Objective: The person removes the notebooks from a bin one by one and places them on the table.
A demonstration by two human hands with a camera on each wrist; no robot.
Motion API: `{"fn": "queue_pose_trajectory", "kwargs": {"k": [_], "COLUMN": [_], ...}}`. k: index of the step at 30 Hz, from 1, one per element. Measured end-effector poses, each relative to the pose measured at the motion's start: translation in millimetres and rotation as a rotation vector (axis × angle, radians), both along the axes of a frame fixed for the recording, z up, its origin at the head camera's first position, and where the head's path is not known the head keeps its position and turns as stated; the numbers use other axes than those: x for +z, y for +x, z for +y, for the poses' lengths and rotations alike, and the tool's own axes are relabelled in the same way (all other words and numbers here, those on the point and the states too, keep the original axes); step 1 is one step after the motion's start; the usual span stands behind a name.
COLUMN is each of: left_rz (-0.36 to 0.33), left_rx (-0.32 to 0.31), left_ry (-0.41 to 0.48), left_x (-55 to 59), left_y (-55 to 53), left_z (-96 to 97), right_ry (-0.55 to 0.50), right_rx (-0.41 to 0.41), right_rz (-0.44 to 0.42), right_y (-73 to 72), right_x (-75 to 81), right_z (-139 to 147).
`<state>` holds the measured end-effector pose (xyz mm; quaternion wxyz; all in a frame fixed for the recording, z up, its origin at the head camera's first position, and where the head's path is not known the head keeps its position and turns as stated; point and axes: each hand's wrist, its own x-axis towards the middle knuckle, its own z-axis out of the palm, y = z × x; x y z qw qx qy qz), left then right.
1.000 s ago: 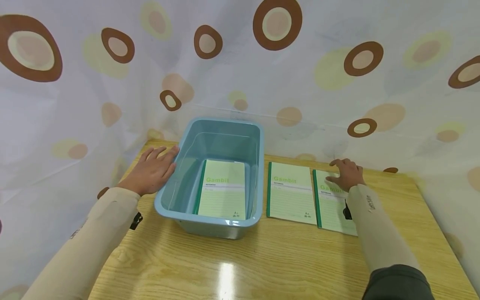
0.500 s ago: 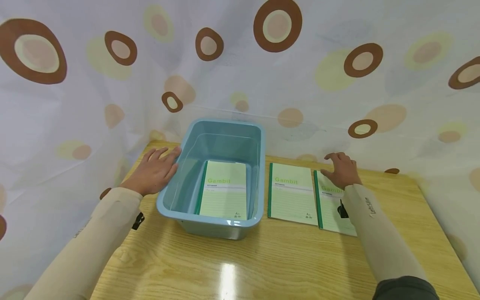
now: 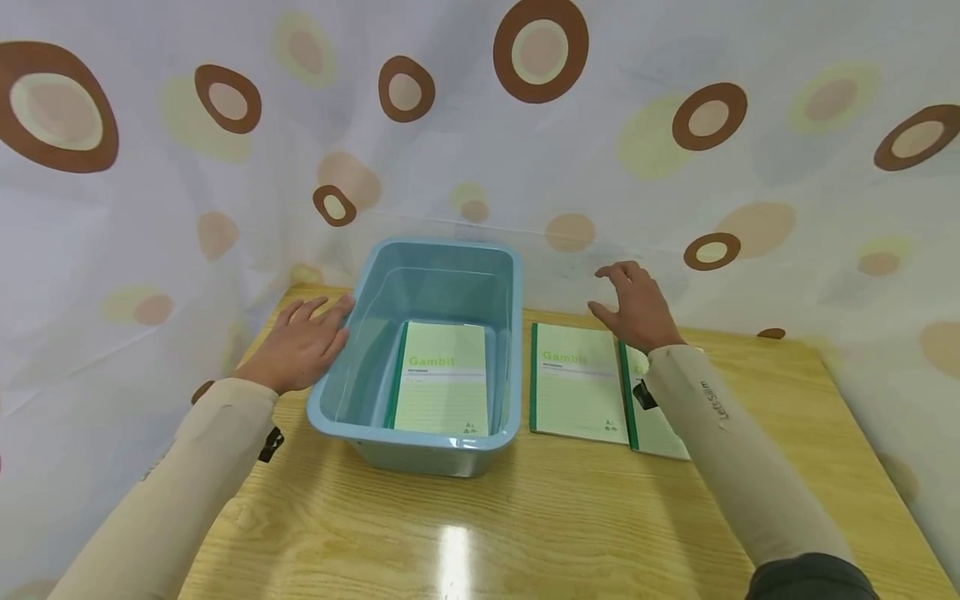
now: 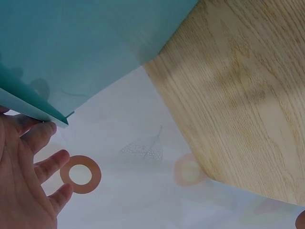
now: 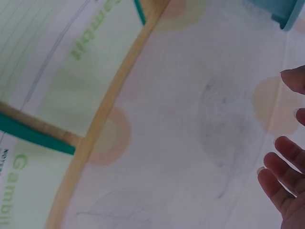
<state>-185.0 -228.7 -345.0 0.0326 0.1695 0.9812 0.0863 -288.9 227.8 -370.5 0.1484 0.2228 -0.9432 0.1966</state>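
Observation:
A light-blue plastic tub (image 3: 330, 421) stands on the wooden table, with one green-spined notebook (image 3: 441, 379) lying flat inside. My left hand (image 3: 300, 346) rests on the tub's left rim, its fingers spread along the edge; the left wrist view shows these fingers (image 4: 40, 138) under the rim. My right hand (image 3: 636, 308) hangs in the air above the table's back edge, thumb and fingers apart, holding nothing. Below it, a middle notebook (image 3: 577, 387) lies to the right of the tub. Beside that, another notebook (image 3: 652, 421) is partly hidden under my right forearm.
The wooden table (image 3: 555, 517) reaches toward me in front of the tub. A patterned white sheet (image 3: 465, 125) with brown rings hangs behind and on both sides, close to the table's back edge (image 5: 102, 112).
My right hand has lifted off the rightmost notebook and moved left, toward the middle notebook and the tub. My left hand stays on the rim, and the notebooks lie where they were.

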Motion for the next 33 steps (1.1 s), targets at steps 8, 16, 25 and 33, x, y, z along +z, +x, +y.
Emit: {"fn": "queue_pose_trajectory", "kwargs": {"k": [8,16,25,33], "left_rz": [0.003,-0.001,0.002,0.009], "left_rx": [0.003,0.015,0.008,0.003], "left_ry": [0.001,0.005,0.000,-0.002], "left_x": [0.7,-0.8,-0.7,-0.2], "left_y": [0.2,0.0,0.3,-0.4], "left_z": [0.3,-0.9,0.9,1.2], "right_ry": [0.027,0.035,0.006,-0.038], "right_rx": [0.066,0.129,0.125,0.059], "right_rz": [0.029,0.017,-0.100,-0.358], "right_y": [4.9,7.6,11.8,6.0], "right_x": [39.2,72.5,93.0,66.0], "right_z": [-59,-113,-163,-194]}}
